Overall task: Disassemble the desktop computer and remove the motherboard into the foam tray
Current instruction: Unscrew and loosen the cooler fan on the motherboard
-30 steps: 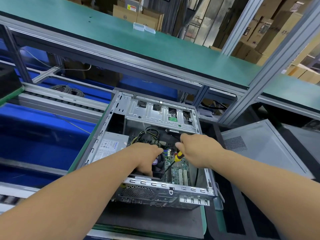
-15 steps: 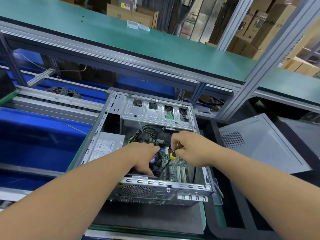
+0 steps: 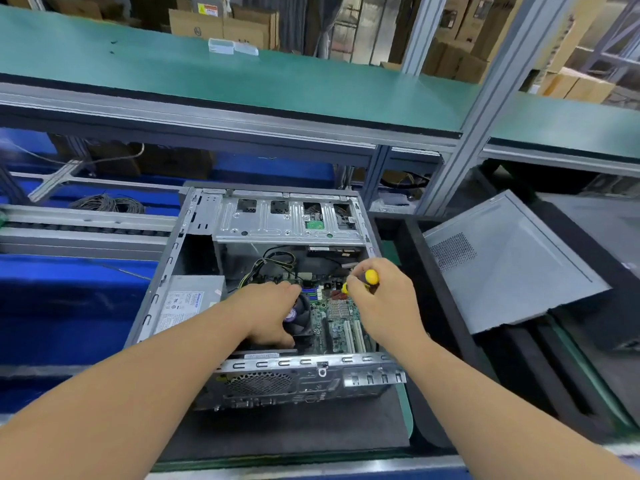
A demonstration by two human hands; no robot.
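Inside the open computer case [image 3: 194, 258] on our tabletop [image 3: 277, 431], our left hand [image 3: 268, 315] lies flat over the motherboard [image 3: 334, 317] fan, our right hand [image 3: 384, 301] grip wrapped round the yellow screwdriver [image 3: 370, 277], side panel [image 3: 512, 268] alongside

One open computer case [image 3: 277, 306] lies on the bench [image 3: 284, 434], with one motherboard [image 3: 337, 320] inside it. One power supply [image 3: 187, 304] sits at the case's left, and one cooler fan [image 3: 299, 315] near the middle. Two white expansion slots [image 3: 353, 336] show on the board's near right. One yellow-handled screwdriver [image 3: 367, 278] is there. Two hands reach in: the left hand [image 3: 270, 313] and the right hand [image 3: 384, 303]. One detached side panel [image 3: 509, 258] lies to the right. One coil of cable [image 3: 110, 203] lies far left.
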